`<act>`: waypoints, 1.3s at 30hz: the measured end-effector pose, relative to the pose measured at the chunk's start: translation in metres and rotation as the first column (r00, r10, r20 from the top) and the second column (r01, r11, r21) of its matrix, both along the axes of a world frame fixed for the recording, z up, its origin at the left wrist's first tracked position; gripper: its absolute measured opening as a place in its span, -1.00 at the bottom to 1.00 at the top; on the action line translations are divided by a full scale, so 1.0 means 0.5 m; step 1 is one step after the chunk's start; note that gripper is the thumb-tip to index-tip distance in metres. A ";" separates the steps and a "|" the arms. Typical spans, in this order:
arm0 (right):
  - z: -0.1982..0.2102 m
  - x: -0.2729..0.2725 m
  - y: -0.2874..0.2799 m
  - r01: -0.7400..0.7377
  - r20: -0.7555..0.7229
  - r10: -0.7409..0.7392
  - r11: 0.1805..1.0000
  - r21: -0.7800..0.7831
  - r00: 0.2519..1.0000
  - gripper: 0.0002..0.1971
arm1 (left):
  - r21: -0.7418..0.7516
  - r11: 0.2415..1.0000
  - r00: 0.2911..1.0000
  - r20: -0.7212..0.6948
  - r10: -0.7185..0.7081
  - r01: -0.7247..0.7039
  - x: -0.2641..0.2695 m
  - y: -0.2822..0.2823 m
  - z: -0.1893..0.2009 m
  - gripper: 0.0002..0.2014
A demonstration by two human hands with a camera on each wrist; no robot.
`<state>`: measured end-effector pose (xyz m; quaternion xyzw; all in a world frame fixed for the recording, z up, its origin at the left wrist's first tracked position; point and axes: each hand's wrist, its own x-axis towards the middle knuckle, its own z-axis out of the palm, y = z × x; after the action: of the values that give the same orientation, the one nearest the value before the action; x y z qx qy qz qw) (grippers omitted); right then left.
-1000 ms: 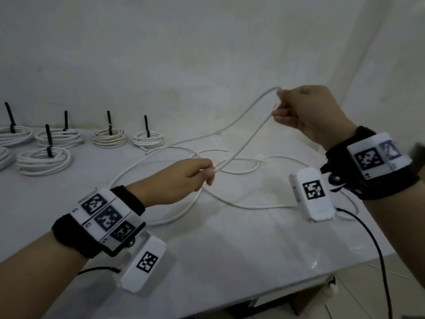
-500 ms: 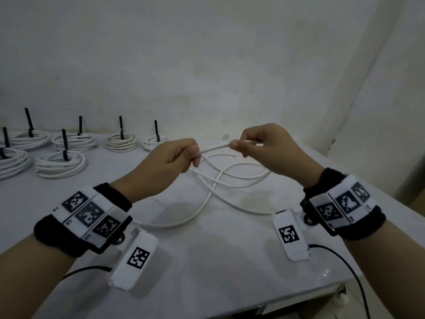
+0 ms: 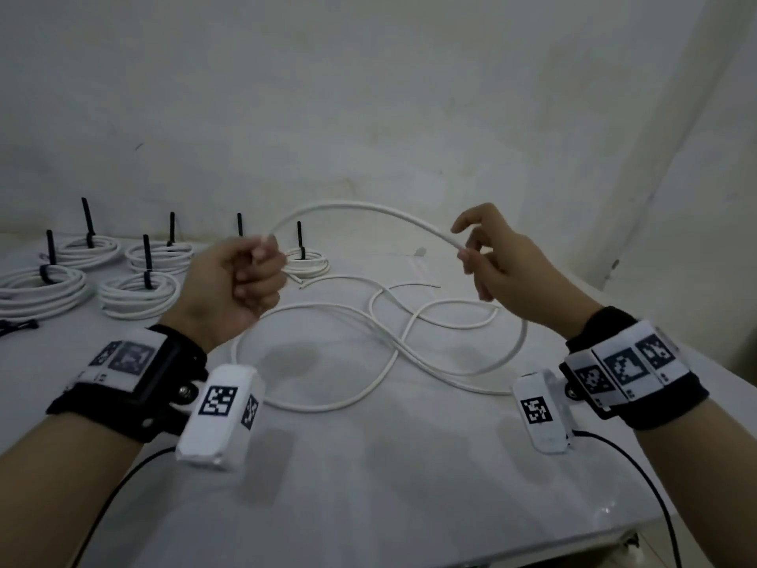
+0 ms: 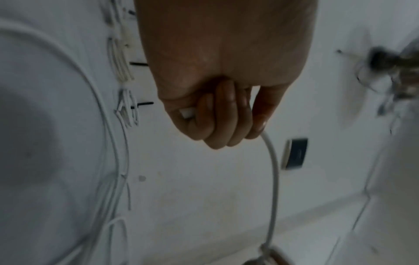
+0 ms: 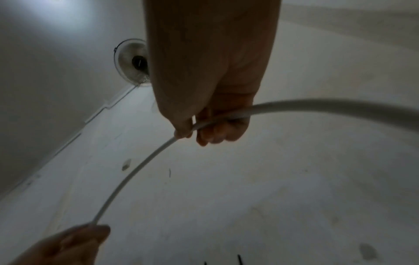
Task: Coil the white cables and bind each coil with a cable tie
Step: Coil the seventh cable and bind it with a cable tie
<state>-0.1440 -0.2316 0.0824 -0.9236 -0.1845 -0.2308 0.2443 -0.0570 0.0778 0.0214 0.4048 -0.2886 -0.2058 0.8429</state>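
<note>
So first loop is just forming: left hand (image 3: 235, 284) clenches the white cable (image 3: 360, 210) end, right hand (image 3: 497, 260) pinches it further along. Next, bring that pinch back to the left fist.

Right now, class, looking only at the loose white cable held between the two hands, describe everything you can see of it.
The loose white cable is thin, round and smooth, seemingly plastic-sheathed. It is uncoiled and untied. The left hand grips it near one end in a closed fist; a raised arc runs to the right hand, whose fingers pinch it. Beyond that hand it drops to the white table and lies in slack, crossing loops.
</note>
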 end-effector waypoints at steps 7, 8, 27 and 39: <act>-0.043 0.004 -0.013 -0.021 -0.036 0.010 0.952 -0.305 0.999 -0.61 | -0.177 0.979 0.995 -0.046 0.090 -0.097 -0.002 0.020 0.051 -0.88; -0.049 0.004 0.000 -0.026 -0.045 0.009 0.917 -0.397 0.999 -0.60 | -0.171 0.980 0.994 -0.045 0.098 -0.105 -0.012 0.010 0.057 -0.89; -0.018 -0.016 0.219 -0.238 0.167 0.345 0.857 -0.457 0.923 -0.78 | 0.434 0.772 0.833 0.509 0.216 -0.465 -0.090 -0.042 0.024 -0.68; -0.039 0.052 0.215 -0.223 0.169 0.268 0.943 -0.248 0.948 -0.54 | 0.241 0.964 0.980 0.187 0.068 -0.113 -0.074 -0.037 -0.040 -0.72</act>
<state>-0.1181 -0.1243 0.0627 -0.8869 -0.3474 -0.2679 0.1449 -0.0941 0.0592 0.0013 0.5375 -0.3152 -0.1648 0.7646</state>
